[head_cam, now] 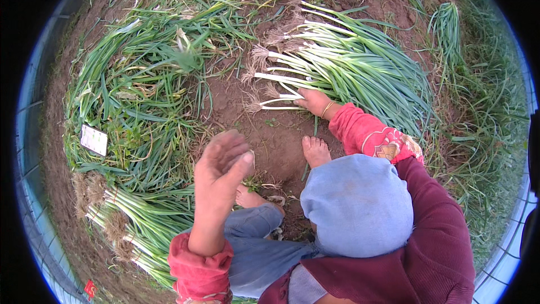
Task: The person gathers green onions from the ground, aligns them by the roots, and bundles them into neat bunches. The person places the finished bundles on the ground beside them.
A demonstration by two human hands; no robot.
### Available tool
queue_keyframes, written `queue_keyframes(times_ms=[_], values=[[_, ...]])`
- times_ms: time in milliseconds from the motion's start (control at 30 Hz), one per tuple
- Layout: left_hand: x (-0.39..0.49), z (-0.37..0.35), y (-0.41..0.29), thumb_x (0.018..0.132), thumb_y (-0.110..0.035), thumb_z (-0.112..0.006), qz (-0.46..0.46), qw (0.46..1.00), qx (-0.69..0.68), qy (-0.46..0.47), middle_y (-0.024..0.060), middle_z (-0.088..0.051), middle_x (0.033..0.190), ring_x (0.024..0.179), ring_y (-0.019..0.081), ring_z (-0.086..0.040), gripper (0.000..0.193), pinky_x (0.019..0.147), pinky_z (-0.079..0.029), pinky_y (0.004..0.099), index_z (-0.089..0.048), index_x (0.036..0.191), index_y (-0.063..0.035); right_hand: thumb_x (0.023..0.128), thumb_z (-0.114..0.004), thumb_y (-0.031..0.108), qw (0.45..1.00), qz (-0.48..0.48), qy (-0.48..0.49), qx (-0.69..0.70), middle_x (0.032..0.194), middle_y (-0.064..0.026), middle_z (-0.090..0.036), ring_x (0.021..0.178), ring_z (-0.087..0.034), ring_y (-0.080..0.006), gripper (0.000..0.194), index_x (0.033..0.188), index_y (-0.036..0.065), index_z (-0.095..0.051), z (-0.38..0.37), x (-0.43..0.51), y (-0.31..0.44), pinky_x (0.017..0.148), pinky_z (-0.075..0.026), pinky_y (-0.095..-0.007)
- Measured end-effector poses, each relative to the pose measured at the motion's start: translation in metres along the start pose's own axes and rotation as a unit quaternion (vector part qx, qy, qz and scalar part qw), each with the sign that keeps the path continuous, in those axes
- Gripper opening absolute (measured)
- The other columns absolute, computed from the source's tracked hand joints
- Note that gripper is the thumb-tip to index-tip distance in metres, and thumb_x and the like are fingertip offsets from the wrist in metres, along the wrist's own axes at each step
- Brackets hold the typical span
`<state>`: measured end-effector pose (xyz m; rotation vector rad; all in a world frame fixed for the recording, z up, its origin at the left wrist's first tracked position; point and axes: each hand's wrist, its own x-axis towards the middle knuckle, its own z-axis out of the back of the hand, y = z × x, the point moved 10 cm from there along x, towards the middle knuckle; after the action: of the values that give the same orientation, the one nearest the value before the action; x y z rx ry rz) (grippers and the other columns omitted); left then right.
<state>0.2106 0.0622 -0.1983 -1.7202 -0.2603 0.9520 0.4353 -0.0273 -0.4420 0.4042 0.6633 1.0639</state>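
My right hand (315, 102) is at the near edge of a spread of green garlic plants (346, 59), its fingers closed around a few thin white stalks (283, 100). Their roots point left and their leaves fan out to the right. My left hand (223, 173) is raised over my lap, slightly blurred, with the fingers curled and apart; I see nothing in it. Beyond it, a blurred green scrap (187, 60) shows above a heap of loose leaves (139, 80). Tied bundles of green garlic (139, 219) lie to the left of my left forearm.
A phone (94, 140) with a lit screen lies on the leaf heap. My bare foot (316, 151) and bent knee (358, 204) are beside the right forearm. A leafy clump (448, 29) stands near grass (489, 126) at the right. A red tag (90, 289) is at lower left.
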Motion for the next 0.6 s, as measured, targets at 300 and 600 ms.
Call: queue_keyframes(times_ms=[300, 600], values=[[0.013, -0.021, 0.035, 0.078, -0.01, -0.066, 0.028, 0.991, 0.115, 0.066, 0.0163, -0.058, 0.109, 0.1, 0.0214, -0.057, 0.047, 0.085, -0.046, 0.0317, -0.048, 0.118, 0.0071, 0.076, -0.062, 0.022, 0.972, 0.078, 0.008, -0.22, 0.088, -0.0088, -0.056, 0.092, -0.053, -0.0287, 0.023, 0.091, 0.007, -0.057, -0.043, 0.0, 0.04, 0.072, -0.047, -0.0382], [0.052, -0.007, 0.097, 0.087, -0.021, -0.061, 0.155, 0.988, 0.007, 0.016, 0.0173, -0.054, 0.116, 0.102, 0.0261, -0.057, 0.053, 0.088, -0.046, 0.038, -0.038, 0.126, 0.0057, 0.089, -0.056, 0.027, 0.944, 0.073, 0.178, 0.269, 0.062, -0.0038, -0.057, 0.053, -0.053, -0.0155, 0.022, 0.089, 0.004, -0.055, 0.016, -0.007, 0.125, 0.05, -0.043, -0.0288]])
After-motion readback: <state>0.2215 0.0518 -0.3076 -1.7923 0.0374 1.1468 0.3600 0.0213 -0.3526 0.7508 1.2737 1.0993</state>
